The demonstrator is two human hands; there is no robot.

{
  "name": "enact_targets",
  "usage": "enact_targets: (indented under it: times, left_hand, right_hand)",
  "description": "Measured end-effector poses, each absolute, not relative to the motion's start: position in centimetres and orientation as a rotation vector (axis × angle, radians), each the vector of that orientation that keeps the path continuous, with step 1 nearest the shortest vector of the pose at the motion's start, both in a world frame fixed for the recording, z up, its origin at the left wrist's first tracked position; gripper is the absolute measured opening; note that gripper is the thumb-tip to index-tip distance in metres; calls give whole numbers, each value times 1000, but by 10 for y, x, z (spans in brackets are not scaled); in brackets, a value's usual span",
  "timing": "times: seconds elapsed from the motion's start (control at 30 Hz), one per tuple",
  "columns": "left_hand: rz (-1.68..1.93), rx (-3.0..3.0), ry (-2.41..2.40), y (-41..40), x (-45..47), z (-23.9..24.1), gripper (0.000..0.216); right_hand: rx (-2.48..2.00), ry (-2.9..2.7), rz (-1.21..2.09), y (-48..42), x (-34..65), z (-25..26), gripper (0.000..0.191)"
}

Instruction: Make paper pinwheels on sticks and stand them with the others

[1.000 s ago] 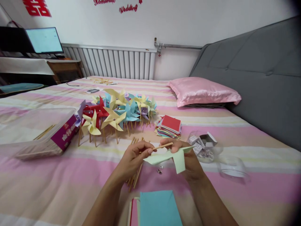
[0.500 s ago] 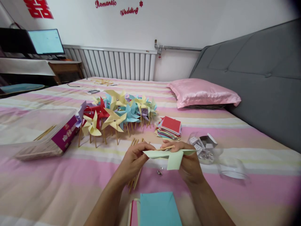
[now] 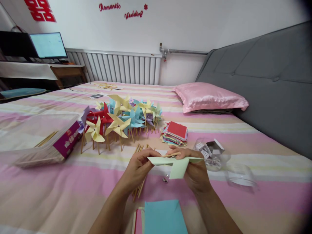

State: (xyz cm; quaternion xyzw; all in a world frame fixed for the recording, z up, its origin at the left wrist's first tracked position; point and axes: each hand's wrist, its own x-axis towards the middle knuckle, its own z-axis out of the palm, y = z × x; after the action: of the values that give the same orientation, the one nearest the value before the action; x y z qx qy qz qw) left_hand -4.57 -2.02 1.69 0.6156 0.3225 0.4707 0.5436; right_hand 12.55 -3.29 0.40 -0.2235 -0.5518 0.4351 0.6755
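Centrally, a pale green folded-paper pinwheel (image 3: 179, 168) sits between left hand (image 3: 136, 165) and right hand (image 3: 196, 173), above the striped bed (image 3: 83, 198). Slim tan wooden stick (image 3: 171, 155) along its upper edge, long axis roughly left-right. Right fingers grasp both; left fingertips hidden, grip cannot be told.

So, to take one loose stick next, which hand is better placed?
The left hand, probably: it is nearer the loose sticks, while the right hand, farther off, holds the pale green paper. What the left grips is hidden.
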Motion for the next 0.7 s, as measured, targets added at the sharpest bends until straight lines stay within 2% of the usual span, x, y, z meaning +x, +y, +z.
enact_targets:
  times: [0.5,0.7]
  left_hand:
    - [1133,1531,796,-21,-44,19,4]
    - [1142,1604,819,-21,-44,18,16]
  right_hand:
    - [-518,-1227,961,-35,126,4,3]
    - [-522,-1182,995,-33,126,1,6]
